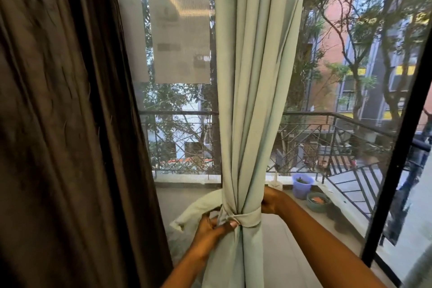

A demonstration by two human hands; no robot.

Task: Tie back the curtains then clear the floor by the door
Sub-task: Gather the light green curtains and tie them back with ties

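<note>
The pale green fabric tie band [247, 217] runs sideways round the upright gathered pale green curtain [247, 100], between both hands: left hand [210, 227] pinches its knotted end (nearer), right hand [271, 201] sits behind, grip hidden.

Purple pot [302, 184] beside teal bowl [318, 201] on balcony, near railing [304, 145]

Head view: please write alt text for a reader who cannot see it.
Two hands wrap a fabric tie around a gathered pale green curtain: the left hand pinches the tie in front, the right hand reaches behind. A dark curtain hangs left; a balcony railing shows outside.
</note>
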